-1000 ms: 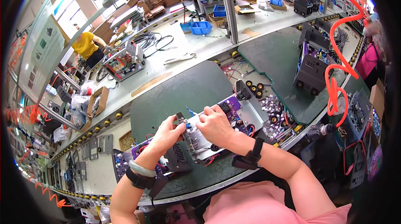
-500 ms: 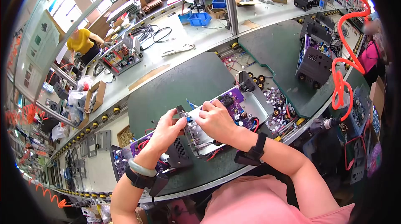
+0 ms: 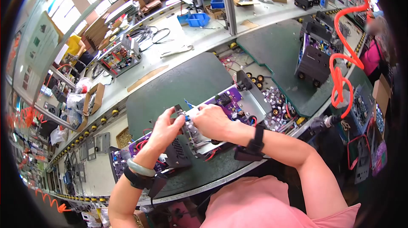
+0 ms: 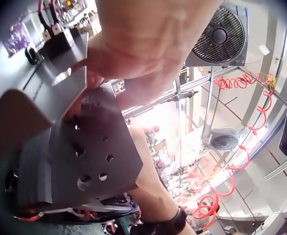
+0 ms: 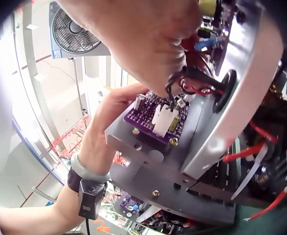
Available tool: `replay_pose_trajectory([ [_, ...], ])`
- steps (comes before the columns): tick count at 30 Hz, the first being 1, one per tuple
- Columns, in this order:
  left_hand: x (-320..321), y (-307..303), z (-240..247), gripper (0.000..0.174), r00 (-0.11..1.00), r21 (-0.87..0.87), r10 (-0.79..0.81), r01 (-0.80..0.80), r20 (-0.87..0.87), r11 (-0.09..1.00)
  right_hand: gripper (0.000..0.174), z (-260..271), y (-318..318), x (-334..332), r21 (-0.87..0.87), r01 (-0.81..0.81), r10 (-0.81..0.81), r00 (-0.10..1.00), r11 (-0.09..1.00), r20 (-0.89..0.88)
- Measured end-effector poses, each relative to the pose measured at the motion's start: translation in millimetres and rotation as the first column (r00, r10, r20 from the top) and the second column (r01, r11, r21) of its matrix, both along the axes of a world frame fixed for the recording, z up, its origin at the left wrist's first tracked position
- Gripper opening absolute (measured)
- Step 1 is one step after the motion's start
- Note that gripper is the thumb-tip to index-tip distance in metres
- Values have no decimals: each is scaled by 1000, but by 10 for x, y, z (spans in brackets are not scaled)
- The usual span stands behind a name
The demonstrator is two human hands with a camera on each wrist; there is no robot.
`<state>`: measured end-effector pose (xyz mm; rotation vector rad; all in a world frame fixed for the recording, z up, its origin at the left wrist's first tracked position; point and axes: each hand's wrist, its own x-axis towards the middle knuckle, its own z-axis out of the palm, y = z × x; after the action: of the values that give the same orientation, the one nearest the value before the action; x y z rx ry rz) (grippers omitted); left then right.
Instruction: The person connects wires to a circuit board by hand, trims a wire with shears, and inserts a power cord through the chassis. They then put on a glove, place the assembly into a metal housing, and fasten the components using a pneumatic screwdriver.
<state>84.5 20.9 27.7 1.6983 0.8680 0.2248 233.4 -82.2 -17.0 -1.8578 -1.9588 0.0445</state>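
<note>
A metal chassis (image 3: 255, 100) lies on the green mat, with a purple circuit board (image 3: 233, 100) in it and a dark end panel (image 4: 104, 147) at its left. My left hand (image 3: 165, 129) grips this panel near its upper edge, thumb on the inner side beside a small blue part (image 3: 187, 118). Just inside the panel, my right hand (image 3: 211, 122) works with bent fingers; its fingertips are hidden and I cannot tell what they hold. Near it, a small purple board (image 5: 153, 117) with a white connector (image 5: 165, 120) sits by the panel, and dark wires (image 5: 195, 73) pass through a grommet.
A second unit with a dark vented panel (image 3: 177, 151) stands close left of the chassis. Loose small parts (image 3: 276, 104) lie to its right. Another dark unit (image 3: 314, 62) stands farther right, near a hanging orange coiled hose (image 3: 338, 79). A cardboard box (image 3: 94, 99) is at the left.
My right hand has moved slightly left, closer to the end panel and my left thumb, and its knuckles have turned. My left hand keeps its grip. The head view has shifted a little.
</note>
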Motion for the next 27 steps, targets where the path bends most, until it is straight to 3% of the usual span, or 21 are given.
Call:
replay_pose_trajectory([
  [1,-46,-48,-2,48,1000,12,17,-17,12,1000,14,-26,-33,18,100,-11,11,1000,995,5],
  [2,-91,-114,-11,57,999,315,27,-35,30,948,17,63,-102,8,173,17,-20,1000,985,17],
  [3,-83,-166,5,67,998,588,35,-57,48,807,20,198,-189,8,246,42,-51,998,968,28],
  [4,-62,-282,147,56,980,672,20,-152,199,725,19,278,-258,37,282,20,-30,999,959,31],
  [5,-78,-324,249,56,978,674,26,-161,207,720,19,326,-293,45,287,12,-23,999,958,38],
  [7,-82,-396,418,34,969,803,-221,43,111,594,18,391,-341,57,102,14,-8,998,995,-59],
  [8,-25,-512,482,19,968,803,-219,31,125,595,17,342,-335,18,229,15,12,993,973,-114],
  [9,-3,-533,462,17,960,811,-265,83,91,579,19,359,-352,8,205,-9,41,988,979,-150],
  [12,35,-489,337,11,976,844,-195,19,102,535,18,403,-402,37,116,-4,19,991,993,-130],
  [13,42,-451,295,9,963,759,-195,-15,186,651,19,410,-431,62,84,-41,75,888,996,-453],
  [14,44,-428,280,9,945,657,-184,-41,270,753,19,415,-450,88,66,-87,108,681,994,-724],
  [15,42,-424,295,9,945,657,-182,-45,273,752,19,426,-441,128,6,-154,62,364,988,-929],
  [17,27,-432,318,10,963,797,-194,-33,186,603,20,503,-394,166,-97,-175,-23,379,980,-925],
  [18,20,-430,313,10,963,794,-195,-31,187,607,18,445,-333,98,22,-135,76,407,991,-910],
  [19,15,-419,302,12,985,850,-128,-31,115,526,18,413,-280,79,18,-136,73,410,991,-909],
  [20,4,-405,287,16,998,897,-52,-19,47,442,19,385,-236,69,50,-93,91,517,994,-851],
  [21,-10,-381,260,16,997,896,-54,-20,49,444,20,362,-201,72,88,-52,101,616,995,-781],
  [23,-69,-303,157,29,975,586,74,-185,208,789,22,222,-73,200,29,36,-10,778,999,-628],
  [24,-157,-235,84,43,996,675,6,-66,91,735,24,133,-16,265,-11,-8,0,801,1000,-599],
  [25,-201,-262,69,43,996,676,0,-59,88,734,26,130,18,296,-48,-49,13,823,998,-568],
  [27,-265,-328,68,53,966,743,-106,250,-237,621,26,173,57,261,-95,-94,18,797,991,-603],
])
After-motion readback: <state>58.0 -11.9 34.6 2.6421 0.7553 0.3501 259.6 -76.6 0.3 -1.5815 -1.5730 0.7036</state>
